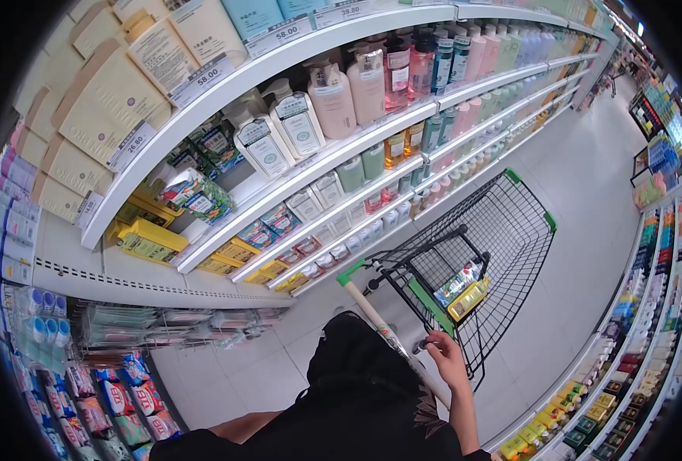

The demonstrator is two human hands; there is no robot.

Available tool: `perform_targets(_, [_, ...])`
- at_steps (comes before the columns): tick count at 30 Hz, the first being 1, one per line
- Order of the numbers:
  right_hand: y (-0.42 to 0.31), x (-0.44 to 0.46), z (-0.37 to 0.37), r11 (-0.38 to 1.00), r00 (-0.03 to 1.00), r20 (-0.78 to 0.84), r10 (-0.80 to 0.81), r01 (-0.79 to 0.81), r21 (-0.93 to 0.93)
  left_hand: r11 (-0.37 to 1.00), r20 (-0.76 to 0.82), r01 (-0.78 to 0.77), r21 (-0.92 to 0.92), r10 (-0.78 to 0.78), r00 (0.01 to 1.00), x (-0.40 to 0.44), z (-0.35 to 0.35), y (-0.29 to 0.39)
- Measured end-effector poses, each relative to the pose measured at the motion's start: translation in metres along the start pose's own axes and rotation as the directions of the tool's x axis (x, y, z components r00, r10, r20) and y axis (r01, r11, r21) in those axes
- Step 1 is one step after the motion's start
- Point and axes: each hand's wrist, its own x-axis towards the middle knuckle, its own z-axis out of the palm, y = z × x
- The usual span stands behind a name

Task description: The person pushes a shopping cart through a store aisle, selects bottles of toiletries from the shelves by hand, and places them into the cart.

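Observation:
A black wire shopping cart with green corner pieces stands in front of me, its pale handle bar nearest my body. My right hand is beside the handle, fingers curled, at a small dark piece I cannot make out. In the cart lie a yellow bottle and a shiny pack with blue and red print, side by side behind the green flap. Of my left arm only a bit of forearm shows; the left hand is out of sight.
Tall white shelves on the left hold pump bottles, white-labelled bottles and yellow packs. Bagged packs hang low at left. Another stocked shelf curves along the right. A tiled aisle floor runs ahead.

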Motion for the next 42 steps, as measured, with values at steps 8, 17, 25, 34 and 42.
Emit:
perform_targets(8, [0.012, -0.004, 0.005, 1.0, 0.999, 0.043, -0.001, 0.002, -0.016, 1.0, -0.107, -0.016, -0.008, 0.015, 0.994, 0.006, -0.001, 0.002])
perform_targets(17, [0.016, 0.001, 0.004, 1.0, 1.0, 0.023, -0.017, 0.017, 0.001, 0.999, -0.176, -0.034, -0.005, 0.032, 0.984, 0.006, 0.002, 0.003])
perform_targets(25, [0.02, 0.002, 0.002, 1.0, 1.0, 0.013, -0.021, 0.021, -0.021, 0.999, -0.216, -0.041, -0.012, 0.038, 0.976, 0.005, 0.008, 0.0])
perform_targets(34, [0.03, -0.001, 0.0, 1.0, 1.0, -0.011, 0.001, -0.001, -0.006, 0.998, -0.25, -0.051, -0.023, 0.044, 0.967, 0.004, 0.014, -0.007])
perform_targets(42, [0.027, -0.002, -0.006, 0.999, 0.999, -0.022, 0.024, -0.025, -0.048, 0.997, -0.278, -0.071, -0.034, 0.058, 0.959, 0.005, 0.018, -0.015])
